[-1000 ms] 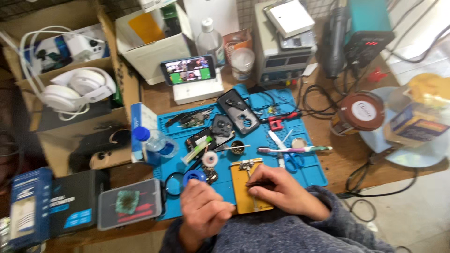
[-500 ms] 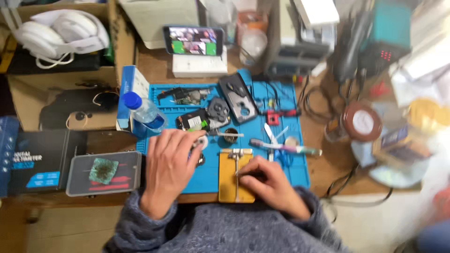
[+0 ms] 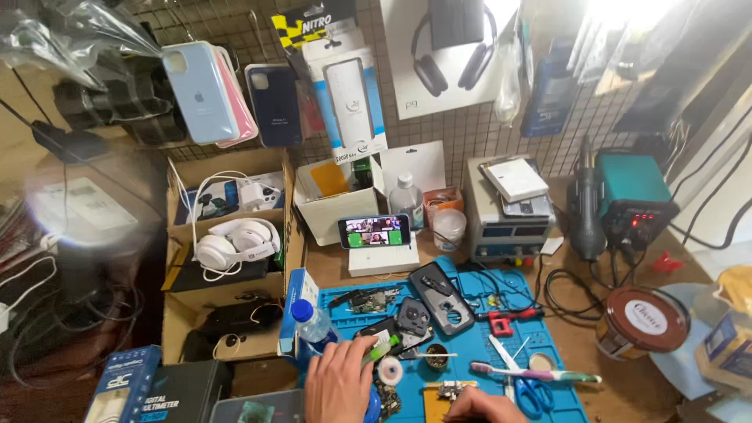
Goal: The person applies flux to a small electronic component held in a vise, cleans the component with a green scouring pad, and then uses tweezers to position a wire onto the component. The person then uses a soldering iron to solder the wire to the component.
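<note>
Cluttered repair bench, blue mat (image 3: 470, 301) lower centre. Left hand (image 3: 338, 384) pinches a small green-tipped tool (image 3: 381, 348) over phone parts; right hand (image 3: 484, 406) (mostly cropped, grip unclear) at bottom edge. Judged: disassembly under way; next needs fine placement

Left hand (image 3: 338, 382) sits low on the blue mat (image 3: 548, 301), fingers closed round a small green thing (image 3: 381, 349), w/ a white tape roll (image 3: 390, 370) just beside. Right hand (image 3: 484, 406) is at the bottom edge, touching a small metal part (image 3: 449, 388); can't tell if it grips. Water bottle (image 3: 313, 323) stands just left of the left hand. Toothbrush (image 3: 533, 373) & blue scissors (image 3: 531, 392) lie near the right hand. Phone (image 3: 374, 231) w/ lit screen leans on a white box behind the mat. White headphones (image 3: 235, 243) rest in a cardboard box far left.
</note>
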